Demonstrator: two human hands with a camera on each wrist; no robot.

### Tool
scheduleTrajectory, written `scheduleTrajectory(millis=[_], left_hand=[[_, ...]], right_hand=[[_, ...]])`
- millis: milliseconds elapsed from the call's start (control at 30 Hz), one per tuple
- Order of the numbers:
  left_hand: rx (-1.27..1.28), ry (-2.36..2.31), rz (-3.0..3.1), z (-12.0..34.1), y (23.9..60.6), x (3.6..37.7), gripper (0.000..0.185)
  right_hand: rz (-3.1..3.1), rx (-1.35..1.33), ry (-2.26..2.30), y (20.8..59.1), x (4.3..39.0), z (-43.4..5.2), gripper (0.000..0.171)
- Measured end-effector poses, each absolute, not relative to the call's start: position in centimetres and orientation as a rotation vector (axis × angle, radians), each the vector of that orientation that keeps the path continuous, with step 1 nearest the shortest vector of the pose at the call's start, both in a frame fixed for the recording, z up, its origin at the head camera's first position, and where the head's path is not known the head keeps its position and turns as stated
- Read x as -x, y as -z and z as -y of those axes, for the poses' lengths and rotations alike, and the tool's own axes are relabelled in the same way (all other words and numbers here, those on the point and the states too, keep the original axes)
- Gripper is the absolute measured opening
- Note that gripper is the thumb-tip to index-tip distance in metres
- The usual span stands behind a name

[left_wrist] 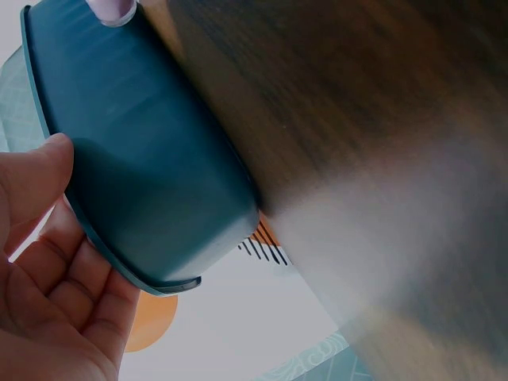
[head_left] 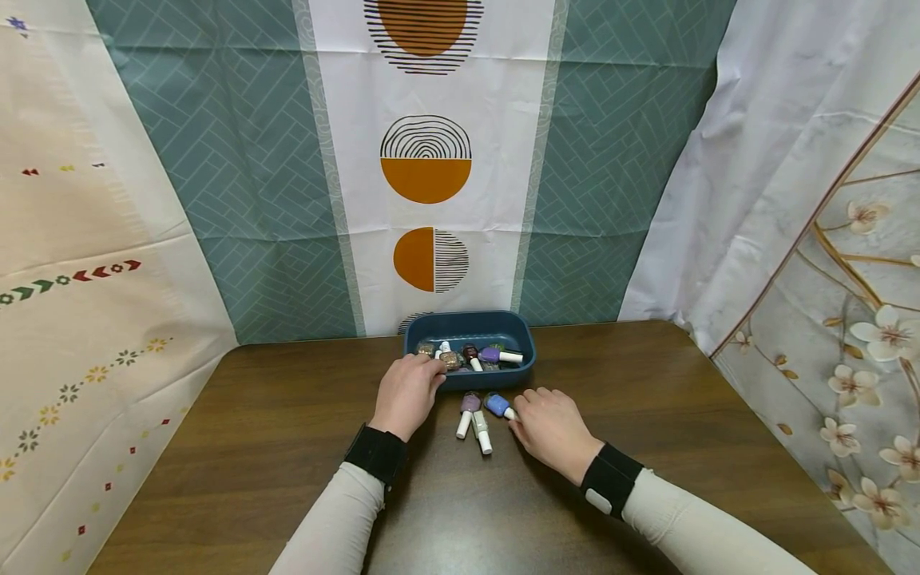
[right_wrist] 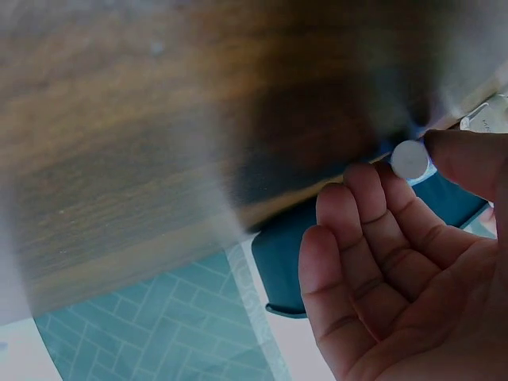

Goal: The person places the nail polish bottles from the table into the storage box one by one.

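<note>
A dark blue plastic bin [head_left: 528, 351] stands at the back of the table. My left hand [head_left: 408, 391] grips its front left rim, with the thumb outside and the fingers reaching over, right at a glittery brown nail polish bottle [head_left: 450, 361]. On the table before the bin, my right hand [head_left: 553, 423] pinches the white cap [right_wrist: 410, 160] of a blue nail polish bottle [head_left: 496, 404] between thumb and forefinger. The blue bottle lies tilted on its side. Beside it lie a mauve nail polish bottle [head_left: 470, 402] and a pale one [head_left: 483, 435], both with white caps.
Several more nail polish bottles lie inside the bin, among them a purple one [head_left: 492, 354] with a white cap. The brown wooden table [head_left: 287, 447] ends at the back against a patterned curtain [head_left: 431, 275]. Fabric hangs on both sides.
</note>
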State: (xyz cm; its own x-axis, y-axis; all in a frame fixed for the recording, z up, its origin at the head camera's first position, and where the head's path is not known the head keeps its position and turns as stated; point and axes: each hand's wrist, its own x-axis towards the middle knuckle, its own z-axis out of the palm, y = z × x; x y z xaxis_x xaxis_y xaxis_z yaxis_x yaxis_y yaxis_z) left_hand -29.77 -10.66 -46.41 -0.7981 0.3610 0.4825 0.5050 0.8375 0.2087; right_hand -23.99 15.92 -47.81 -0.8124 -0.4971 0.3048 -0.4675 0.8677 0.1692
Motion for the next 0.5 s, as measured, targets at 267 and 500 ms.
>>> scheduleTrajectory(millis=[267, 500], left_hand=[[0.632, 0.466, 2.598, 10.68, 46.42, 29.85, 0.009], [0.635, 0.471, 2.597, 10.70, 46.41, 29.85, 0.008]], right_hand=[[2.706, -0.714, 0.136, 47.83, 24.01, -16.16, 0.023], [2.702, -0.725, 0.138, 47.81, 23.97, -16.29, 0.022]])
